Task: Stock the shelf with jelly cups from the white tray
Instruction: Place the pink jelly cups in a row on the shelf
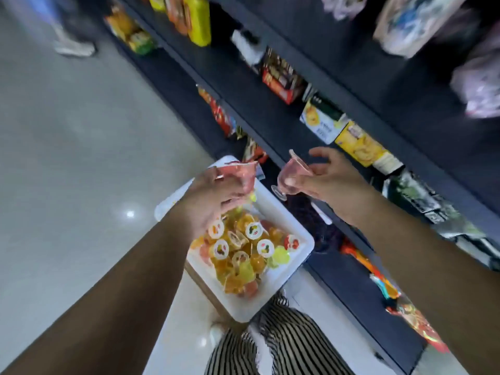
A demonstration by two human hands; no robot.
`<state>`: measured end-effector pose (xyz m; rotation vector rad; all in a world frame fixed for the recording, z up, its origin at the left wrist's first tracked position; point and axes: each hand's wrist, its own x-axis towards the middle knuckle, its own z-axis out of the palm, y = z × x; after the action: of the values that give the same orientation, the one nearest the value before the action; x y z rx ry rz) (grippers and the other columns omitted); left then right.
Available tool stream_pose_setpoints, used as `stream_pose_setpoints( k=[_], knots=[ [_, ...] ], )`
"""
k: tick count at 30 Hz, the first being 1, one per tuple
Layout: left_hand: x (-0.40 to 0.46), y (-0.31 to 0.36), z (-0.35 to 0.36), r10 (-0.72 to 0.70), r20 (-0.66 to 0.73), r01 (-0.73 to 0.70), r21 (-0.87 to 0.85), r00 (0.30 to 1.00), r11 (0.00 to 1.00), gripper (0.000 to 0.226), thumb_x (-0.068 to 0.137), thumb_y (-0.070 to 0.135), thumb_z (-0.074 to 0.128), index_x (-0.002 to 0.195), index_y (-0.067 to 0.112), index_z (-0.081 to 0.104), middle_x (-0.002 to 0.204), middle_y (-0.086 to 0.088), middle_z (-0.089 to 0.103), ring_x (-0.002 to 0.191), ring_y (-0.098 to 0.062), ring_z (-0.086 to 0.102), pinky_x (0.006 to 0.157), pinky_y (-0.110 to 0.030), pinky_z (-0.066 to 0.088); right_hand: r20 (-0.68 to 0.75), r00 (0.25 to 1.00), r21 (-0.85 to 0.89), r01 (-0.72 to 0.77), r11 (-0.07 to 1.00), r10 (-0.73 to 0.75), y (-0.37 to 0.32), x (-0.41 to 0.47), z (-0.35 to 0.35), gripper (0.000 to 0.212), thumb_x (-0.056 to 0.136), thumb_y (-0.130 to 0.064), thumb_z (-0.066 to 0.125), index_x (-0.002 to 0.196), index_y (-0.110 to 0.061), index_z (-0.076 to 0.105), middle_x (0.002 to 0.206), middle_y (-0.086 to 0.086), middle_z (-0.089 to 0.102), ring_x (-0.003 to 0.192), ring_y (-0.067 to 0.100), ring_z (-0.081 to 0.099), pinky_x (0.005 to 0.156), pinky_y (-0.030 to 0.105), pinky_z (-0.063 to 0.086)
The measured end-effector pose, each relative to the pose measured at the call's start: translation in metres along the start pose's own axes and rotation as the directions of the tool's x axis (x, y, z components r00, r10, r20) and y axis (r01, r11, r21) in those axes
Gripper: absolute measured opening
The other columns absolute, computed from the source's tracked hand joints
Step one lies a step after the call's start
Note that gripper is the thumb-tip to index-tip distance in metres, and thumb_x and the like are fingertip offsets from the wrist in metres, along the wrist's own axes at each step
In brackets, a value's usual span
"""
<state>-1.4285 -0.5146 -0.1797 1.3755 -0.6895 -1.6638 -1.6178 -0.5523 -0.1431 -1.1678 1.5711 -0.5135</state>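
**Two pink cups lifted, shelf placement pending**

The person stands over the white tray, which holds a loose heap of orange, yellow and pink jelly cups, several showing round fruit-printed lids. The tray sits low, below both hands, next to the striped trousers.

The left hand hovers above the far end of the tray, its fingers curled round a pink jelly cup; motion blur hides how the fingers seat on it, and something small and yellow shows just under them. The right hand pinches a second pink cup, goblet-shaped with a small foot, between thumb and fingers, the forefinger raised above it. This cup is tilted, its foot pointing down towards the tray and its rim towards the dark shelf.

The step in hand appears to be the carry from tray to shelf: both cups are clear of the heap and neither rests on a board yet. Beyond the right fingers lie yellow snack boxes and a white box.

The next move likely calls for righting the tilted cup so it lands on its narrow foot, and choosing a free stretch of board near those boxes. The small foot suggests the cup could topple if released askew.
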Motion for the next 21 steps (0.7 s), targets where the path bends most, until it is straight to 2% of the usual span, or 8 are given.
stream_pose_setpoints(
  k=[2, 4, 6, 8, 12, 14, 16, 21],
  knots=[
    [-0.013, 0.045, 0.014, 0.075, 0.032, -0.074, -0.035, 0.997, 0.997, 0.02, 0.084, -0.001, 0.056, 0.1, 0.01, 0.061, 0.079, -0.003, 0.071, 0.074, -0.015, 0.069, 0.082, -0.029, 0.055, -0.051, 0.994, -0.016, 0.093, 0.996, -0.093, -0.047, -0.023, -0.02, 0.058, 0.069, -0.019, 0.078, 0.114, -0.029, 0.043, 0.095, -0.009, 0.063, 0.086, 0.006, 0.059, 0.084, 0.02, 0.044],
    [-0.031, 0.09, 0.028, 0.161, 0.079, -0.158, -0.043, 0.984, 0.986, 0.024, 0.085, 0.002, 0.057, 0.108, 0.008, 0.06, 0.089, -0.007, 0.069, 0.075, -0.015, 0.07, 0.079, -0.025, 0.056, -0.1, 0.972, -0.006, 0.214, 0.977, -0.213, -0.087, -0.05, -0.042, 0.056, 0.067, -0.018, 0.078, 0.111, -0.03, 0.045, 0.095, -0.008, 0.063, 0.09, 0.011, 0.061, 0.09, 0.026, 0.046],
    [-0.047, 0.129, 0.039, 0.254, 0.105, -0.25, -0.047, 0.961, 0.967, 0.018, 0.085, 0.003, 0.057, 0.101, 0.01, 0.061, 0.086, -0.006, 0.071, 0.075, -0.016, 0.07, 0.076, -0.024, 0.057, -0.132, 0.941, 0.007, 0.316, 0.949, -0.312, -0.12, -0.075, -0.058, 0.057, 0.066, -0.016, 0.079, 0.109, -0.031, 0.046, 0.103, -0.001, 0.064, 0.097, 0.017, 0.062, 0.095, 0.034, 0.047],
    [-0.066, 0.168, 0.053, 0.348, 0.139, -0.345, -0.051, 0.927, 0.937, 0.013, 0.084, 0.003, 0.058, 0.092, 0.011, 0.062, 0.078, -0.003, 0.073, 0.075, -0.018, 0.07, 0.075, -0.025, 0.057, -0.194, 0.89, 0.016, 0.423, 0.906, -0.412, -0.148, -0.1, -0.074, 0.059, 0.066, -0.014, 0.08, 0.111, -0.031, 0.046, 0.11, 0.004, 0.062, 0.098, 0.017, 0.061, 0.095, 0.033, 0.047],
    [-0.098, 0.23, 0.081, 0.492, 0.221, -0.486, -0.086, 0.842, 0.87, 0.02, 0.068, 0.01, 0.066, 0.088, 0.013, 0.062, 0.076, -0.004, 0.073, 0.078, -0.019, 0.071, 0.076, -0.028, 0.058, -0.279, 0.798, 0.074, 0.573, 0.816, -0.535, -0.191, -0.141, -0.103, 0.066, 0.065, -0.008, 0.081, 0.118, -0.028, 0.047, 0.107, -0.003, 0.059, 0.1, 0.014, 0.06, 0.094, 0.033, 0.048],
    [-0.11, 0.253, 0.099, 0.537, 0.25, -0.531, -0.096, 0.806, 0.842, 0.021, 0.068, 0.012, 0.066, 0.088, 0.013, 0.063, 0.079, -0.004, 0.074, 0.079, -0.018, 0.071, 0.075, -0.028, 0.058, -0.288, 0.761, 0.066, 0.621, 0.781, -0.581, -0.208, -0.157, -0.12, 0.078, 0.066, -0.007, 0.08, 0.132, -0.021, 0.042, 0.109, 0.0, 0.062, 0.102, 0.017, 0.062, 0.098, 0.034, 0.047],
    [-0.117, 0.27, 0.117, 0.566, 0.252, -0.565, -0.081, 0.785, 0.821, 0.009, 0.078, 0.009, 0.064, 0.085, 0.014, 0.064, 0.078, -0.003, 0.073, 0.08, -0.016, 0.07, 0.077, -0.029, 0.057, -0.296, 0.735, 0.035, 0.646, 0.762, -0.609, -0.224, -0.166, -0.14, 0.088, 0.066, -0.008, 0.08, 0.141, -0.015, 0.035, 0.119, 0.004, 0.06, 0.107, 0.019, 0.061, 0.103, 0.036, 0.043],
    [-0.117, 0.3, 0.158, 0.619, 0.225, -0.634, -0.007, 0.752, 0.773, 0.009, 0.081, 0.005, 0.065, 0.083, 0.013, 0.065, 0.077, 0.0, 0.071, 0.077, -0.012, 0.065, 0.077, -0.024, 0.055, -0.372, 0.692, -0.09, 0.637, 0.766, -0.619, -0.265, -0.166, -0.197, 0.093, 0.065, -0.012, 0.082, 0.143, -0.006, 0.031, 0.136, 0.01, 0.048, 0.119, 0.023, 0.052, 0.106, 0.038, 0.04]
  ],
)
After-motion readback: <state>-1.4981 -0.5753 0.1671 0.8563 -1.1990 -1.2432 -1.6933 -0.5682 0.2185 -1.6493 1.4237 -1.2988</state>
